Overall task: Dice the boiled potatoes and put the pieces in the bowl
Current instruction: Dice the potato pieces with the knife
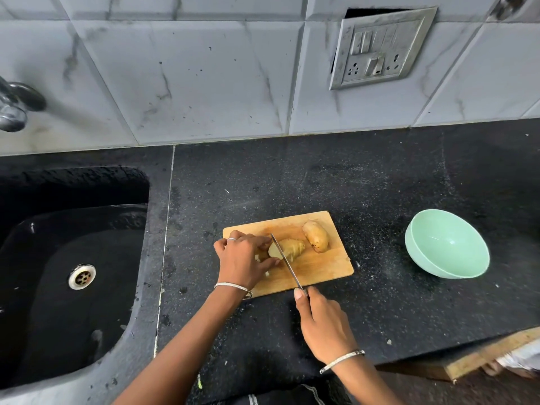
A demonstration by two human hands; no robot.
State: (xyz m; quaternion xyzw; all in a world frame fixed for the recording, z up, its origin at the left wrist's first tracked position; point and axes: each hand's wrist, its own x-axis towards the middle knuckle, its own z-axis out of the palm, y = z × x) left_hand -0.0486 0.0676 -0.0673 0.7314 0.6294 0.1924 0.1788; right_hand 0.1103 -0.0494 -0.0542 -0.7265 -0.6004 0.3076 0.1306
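Boiled potato [289, 248], skin on, lies on its side near the middle of the wooden cutting board [321, 268], with the knife [285, 260] blade set across it close to its cut left end. The left hand [244, 263] holds that end, fingers and thumb curled round it, the thumb tip just beside the blade. The right hand [321, 325] is wrapped round the knife handle at the board's near edge.

The nearest risk is that thumb: if the blade slips left on the skin, it meets the thumb. A boiled potato is probably soft, so a hard downward press may crush it instead of slicing, and its rounded underside could let it roll under the blade.

A few pale potato pieces [266, 273] lie by the left hand and could be brushed onto the black countertop [380, 185]. A second whole potato [316, 236] sits near the board's far right corner, where a nudge might send it off. The mint-green bowl [423, 258], with nothing visible in it, stands well apart to the right, so pieces may drop in transfer.
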